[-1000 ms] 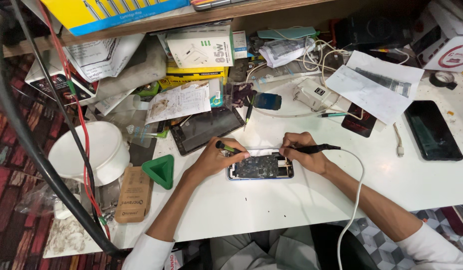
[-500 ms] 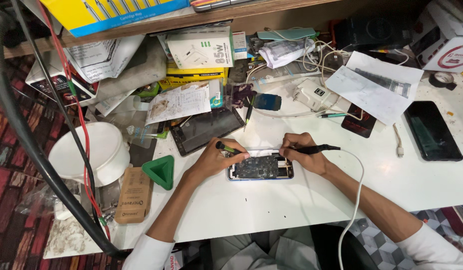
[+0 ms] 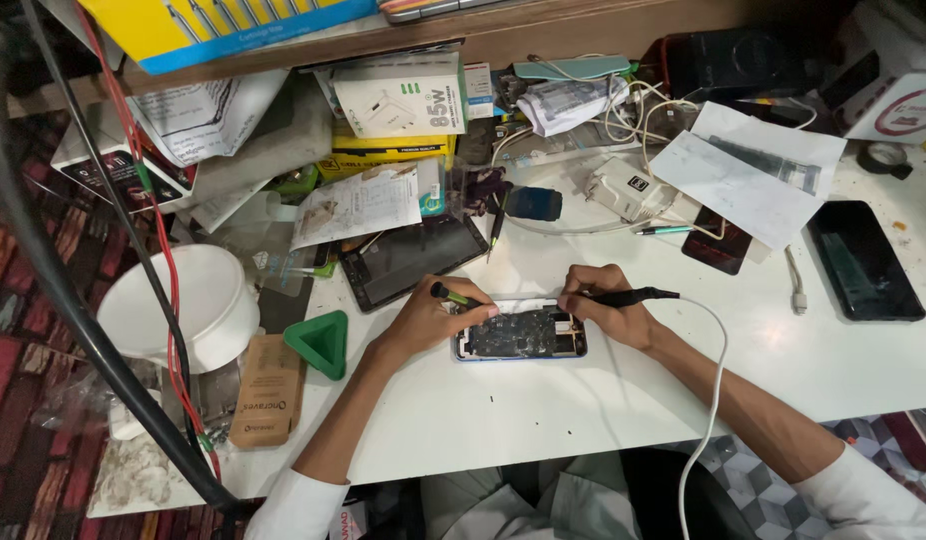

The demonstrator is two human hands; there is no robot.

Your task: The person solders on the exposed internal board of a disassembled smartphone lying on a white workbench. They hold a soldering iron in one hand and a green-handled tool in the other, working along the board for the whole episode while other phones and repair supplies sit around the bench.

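Note:
An opened phone [image 3: 523, 335] lies face down on the white table [image 3: 543, 410], its dark insides showing. My left hand [image 3: 433, 320] rests at the phone's left end and holds a small green-handled tool [image 3: 449, 294] whose tip points into the phone. My right hand [image 3: 598, 305] sits at the phone's right end, gripping a black pen-shaped corded tool [image 3: 633, 296]. Its white cable [image 3: 718, 370] runs off the table's front edge.
A tablet [image 3: 408, 260] lies behind the phone, with a green triangular stand [image 3: 321, 342], a white bowl [image 3: 178, 305] and a brown box [image 3: 266, 390] to the left. Two dark phones [image 3: 863, 260], papers [image 3: 748, 170], chargers and boxes crowd the back and right.

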